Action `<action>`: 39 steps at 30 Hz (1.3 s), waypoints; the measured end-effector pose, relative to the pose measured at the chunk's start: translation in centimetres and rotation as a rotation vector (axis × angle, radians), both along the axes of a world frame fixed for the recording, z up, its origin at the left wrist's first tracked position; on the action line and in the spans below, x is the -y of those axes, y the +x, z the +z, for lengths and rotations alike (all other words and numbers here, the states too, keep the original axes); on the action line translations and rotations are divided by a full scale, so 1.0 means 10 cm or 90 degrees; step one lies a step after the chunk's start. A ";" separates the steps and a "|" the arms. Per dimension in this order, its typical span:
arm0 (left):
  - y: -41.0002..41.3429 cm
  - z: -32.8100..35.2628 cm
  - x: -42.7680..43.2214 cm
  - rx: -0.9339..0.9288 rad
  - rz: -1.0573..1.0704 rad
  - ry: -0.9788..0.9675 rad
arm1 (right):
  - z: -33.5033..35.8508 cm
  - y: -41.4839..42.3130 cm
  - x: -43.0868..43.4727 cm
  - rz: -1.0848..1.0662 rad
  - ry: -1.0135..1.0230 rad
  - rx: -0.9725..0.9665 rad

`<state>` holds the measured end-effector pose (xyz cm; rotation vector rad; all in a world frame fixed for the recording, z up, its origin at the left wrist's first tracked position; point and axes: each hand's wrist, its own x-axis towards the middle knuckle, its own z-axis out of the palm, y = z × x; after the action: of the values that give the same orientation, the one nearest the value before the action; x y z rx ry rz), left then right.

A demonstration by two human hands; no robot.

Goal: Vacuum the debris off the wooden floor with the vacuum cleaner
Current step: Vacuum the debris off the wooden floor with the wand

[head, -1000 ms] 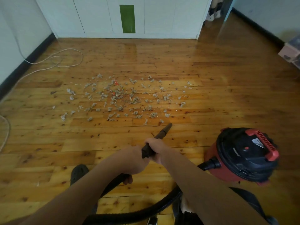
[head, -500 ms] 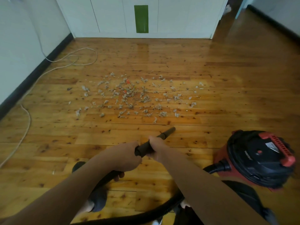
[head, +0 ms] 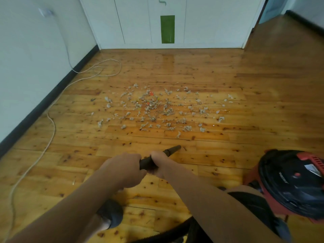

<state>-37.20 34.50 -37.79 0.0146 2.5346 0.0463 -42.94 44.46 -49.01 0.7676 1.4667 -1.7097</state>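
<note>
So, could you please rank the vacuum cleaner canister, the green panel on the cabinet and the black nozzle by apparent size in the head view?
1. Vacuum cleaner canister, though nearness inflates it.
2. Green panel.
3. Black nozzle, partly hidden by both hands.

Both arms reach forward, left hand [head: 125, 170] and right hand [head: 160, 163] clenched side by side.

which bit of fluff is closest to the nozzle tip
The lone grey tuft at the near edge of the debris, just ahead of the nozzle. Every other clump lies farther back toward the white doors.
</note>
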 end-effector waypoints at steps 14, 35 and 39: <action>0.01 -0.12 0.00 -0.094 0.006 0.017 | 0.03 -0.17 0.04 0.004 0.018 -0.030; -0.25 -0.24 -0.17 -0.094 0.016 0.049 | -0.07 -0.47 -0.06 0.021 0.077 -0.003; -0.25 -0.21 -0.22 -0.107 -0.005 0.043 | -0.07 -0.54 -0.11 -0.001 0.072 -0.007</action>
<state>-39.72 36.66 -39.92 0.0585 2.7003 0.1332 -48.30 45.60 -49.74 0.8195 1.5823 -1.6455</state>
